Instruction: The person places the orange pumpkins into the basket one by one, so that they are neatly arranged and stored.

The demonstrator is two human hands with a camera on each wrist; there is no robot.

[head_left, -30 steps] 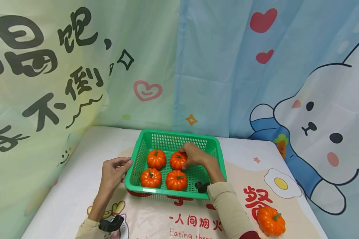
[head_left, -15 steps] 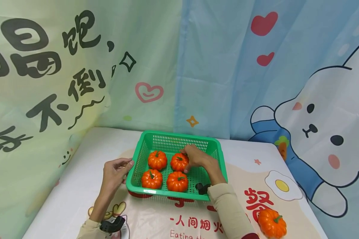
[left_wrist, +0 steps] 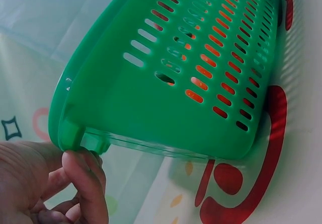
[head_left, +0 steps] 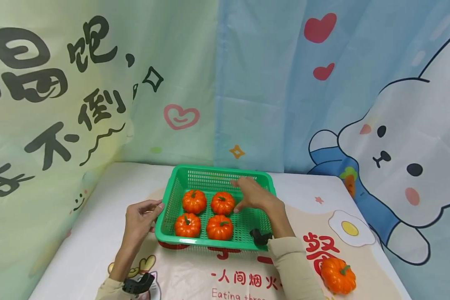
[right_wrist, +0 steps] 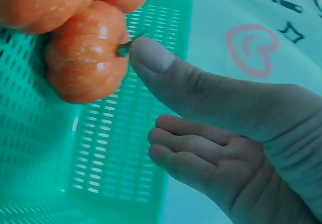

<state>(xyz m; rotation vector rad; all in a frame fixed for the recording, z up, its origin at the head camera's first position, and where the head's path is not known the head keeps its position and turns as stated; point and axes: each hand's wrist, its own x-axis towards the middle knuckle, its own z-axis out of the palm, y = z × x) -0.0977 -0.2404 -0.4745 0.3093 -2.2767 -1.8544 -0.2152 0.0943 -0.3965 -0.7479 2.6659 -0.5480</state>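
A green plastic basket (head_left: 247,243) holds several small orange pumpkins, set in two rows toward its left side. My left hand (head_left: 136,221) pinches the basket's left rim between thumb and fingers; the left wrist view shows the thumb and fingertips at the rim's corner (left_wrist: 70,133). Over the basket's right half is my right hand (head_left: 256,196), thumb and fingers spread apart and holding nothing. Nearest to it is the back right pumpkin (head_left: 223,203). In the right wrist view, the thumb overlaps the stem of a pumpkin (right_wrist: 88,58); whether they touch I cannot tell.
Another orange pumpkin (head_left: 338,276) lies on the table at the front right, outside the basket. A printed cloth (head_left: 195,271) covers the table. Behind the table hangs a printed curtain (head_left: 255,125). Each wrist wears a black camera strap (head_left: 138,284).
My right hand has let go of the back right pumpkin and moved slightly right, its fingers spreading. The left hand stays at the rim. The head view has shifted slightly.
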